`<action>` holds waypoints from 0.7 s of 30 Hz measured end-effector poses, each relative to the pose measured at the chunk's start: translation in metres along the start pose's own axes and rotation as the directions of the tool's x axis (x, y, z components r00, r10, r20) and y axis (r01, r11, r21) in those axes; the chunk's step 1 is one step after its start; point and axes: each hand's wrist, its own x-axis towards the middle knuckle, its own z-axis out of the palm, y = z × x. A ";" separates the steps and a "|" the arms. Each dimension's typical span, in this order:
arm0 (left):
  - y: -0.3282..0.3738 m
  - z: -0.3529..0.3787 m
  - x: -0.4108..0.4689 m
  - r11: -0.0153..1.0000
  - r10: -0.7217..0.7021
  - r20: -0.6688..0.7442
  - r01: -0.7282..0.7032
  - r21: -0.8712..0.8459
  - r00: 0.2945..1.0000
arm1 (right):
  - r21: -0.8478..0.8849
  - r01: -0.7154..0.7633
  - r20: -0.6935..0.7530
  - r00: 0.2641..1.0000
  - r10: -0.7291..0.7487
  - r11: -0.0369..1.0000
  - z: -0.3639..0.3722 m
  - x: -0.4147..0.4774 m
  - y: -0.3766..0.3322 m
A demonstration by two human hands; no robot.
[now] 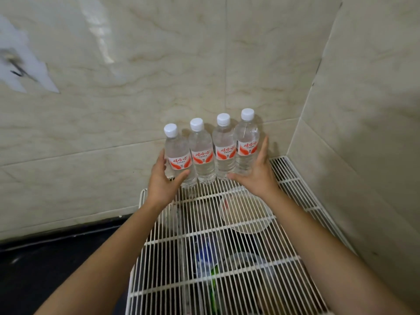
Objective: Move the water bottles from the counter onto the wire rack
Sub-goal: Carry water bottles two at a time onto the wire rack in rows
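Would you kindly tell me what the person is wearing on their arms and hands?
Nothing shows on the left hand or right hand: no gloves, watch or bracelet. The left arm and right arm are bare to the picture's edge, with no sleeves in view.

Single head-worn wide-angle view, looking forward and down, close above the wire rack, facing the tiled corner
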 end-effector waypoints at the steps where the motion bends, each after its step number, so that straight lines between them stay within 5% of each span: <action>1: 0.003 -0.006 -0.005 0.998 0.010 -0.015 -0.009 0.059 1.000 | -0.023 0.034 -0.027 0.999 -0.035 0.999 -0.002 -0.007 0.000; 7: -0.002 -0.043 -0.073 0.922 0.202 -0.113 -0.149 0.357 0.973 | -0.286 0.276 -0.145 0.934 -0.326 0.918 0.013 -0.049 0.002; 15: -0.067 -0.088 -0.176 0.774 0.135 -0.226 0.040 0.632 0.965 | -0.259 0.541 0.253 0.838 -0.484 0.800 0.102 -0.100 -0.046; 21: -0.101 -0.144 -0.211 0.750 0.107 -0.326 0.139 0.647 0.939 | -0.203 0.639 0.326 0.759 -0.564 0.742 0.150 -0.149 -0.090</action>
